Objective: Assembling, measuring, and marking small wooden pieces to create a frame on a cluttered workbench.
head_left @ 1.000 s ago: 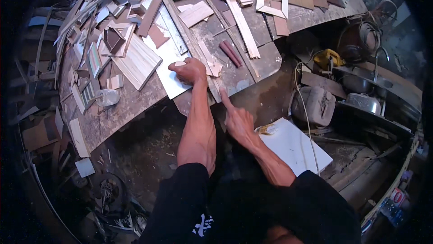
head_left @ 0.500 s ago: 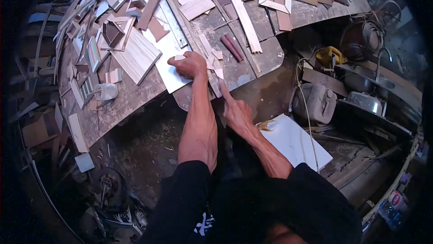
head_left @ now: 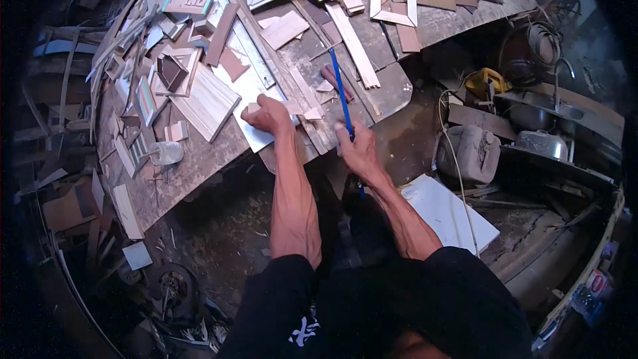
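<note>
My left hand (head_left: 271,117) is closed on a small pale wood strip (head_left: 291,106) over the near edge of the workbench (head_left: 199,170). One end of the strip shows left of my thumb, the other beyond my wrist. Under this hand lies a shiny white board (head_left: 256,136). To its right, my right hand (head_left: 359,150) is wrapped round a long, thin blue tool (head_left: 340,83). The tool points up and away over the bench, a little of it showing below the fist. Beneath it lie dark red rods (head_left: 328,73), partly hidden, and small wood offcuts (head_left: 312,113).
Picture frames, such as a pale wooden frame (head_left: 412,0), and a striped wood panel (head_left: 207,100) crowd the bench. A clear plastic cup (head_left: 166,153) stands near its left edge. At right are a grey jerrycan (head_left: 468,153), a sink (head_left: 571,112) and a white board (head_left: 452,216).
The blue tool has come into sight, upright in my right fist; that hand's index finger was stretched out before. My left hand has shifted slightly, and more of the wood strip shows.
</note>
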Tool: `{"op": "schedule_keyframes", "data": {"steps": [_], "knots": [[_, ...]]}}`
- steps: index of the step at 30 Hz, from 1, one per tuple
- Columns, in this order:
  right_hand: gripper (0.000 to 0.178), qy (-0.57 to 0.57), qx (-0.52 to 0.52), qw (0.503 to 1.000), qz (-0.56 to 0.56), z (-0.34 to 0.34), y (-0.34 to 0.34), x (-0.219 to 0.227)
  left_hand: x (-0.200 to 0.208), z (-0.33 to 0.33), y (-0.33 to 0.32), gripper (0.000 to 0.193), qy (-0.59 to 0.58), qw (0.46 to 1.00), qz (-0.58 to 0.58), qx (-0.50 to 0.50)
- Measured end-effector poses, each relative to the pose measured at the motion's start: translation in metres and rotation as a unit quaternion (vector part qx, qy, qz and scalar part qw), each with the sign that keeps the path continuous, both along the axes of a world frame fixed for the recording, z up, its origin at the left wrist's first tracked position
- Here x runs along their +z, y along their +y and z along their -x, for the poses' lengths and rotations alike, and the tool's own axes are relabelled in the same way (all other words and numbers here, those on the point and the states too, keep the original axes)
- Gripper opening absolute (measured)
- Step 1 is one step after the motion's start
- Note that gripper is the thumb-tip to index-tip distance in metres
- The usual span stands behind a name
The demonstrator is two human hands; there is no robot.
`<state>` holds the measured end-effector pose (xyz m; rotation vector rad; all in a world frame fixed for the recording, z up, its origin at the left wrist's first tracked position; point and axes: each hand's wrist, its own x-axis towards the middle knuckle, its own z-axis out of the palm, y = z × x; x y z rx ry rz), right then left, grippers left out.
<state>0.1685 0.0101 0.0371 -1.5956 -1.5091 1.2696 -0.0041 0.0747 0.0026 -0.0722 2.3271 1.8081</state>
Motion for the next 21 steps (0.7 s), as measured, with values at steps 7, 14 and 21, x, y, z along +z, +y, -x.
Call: {"op": "schedule_keyframes", "data": {"steps": [7,14,21], "knots": [[0.039,0.12,0.051,0.991,-0.029,0.036,0.034,0.018,0.017,-0.006,0.001,0.043,0.031,0.998,0.053,0.006],[0.027,0.104,0.111,0.988,-0.015,0.048,0.041,-0.002,0.011,-0.006,0.0,0.05,-0.104,0.994,0.001,0.011],[0.023,0.047,0.02,0.99,-0.131,0.039,0.047,-0.012,0.017,0.008,0.005,0.035,-0.098,0.985,-0.091,-0.105]]}}
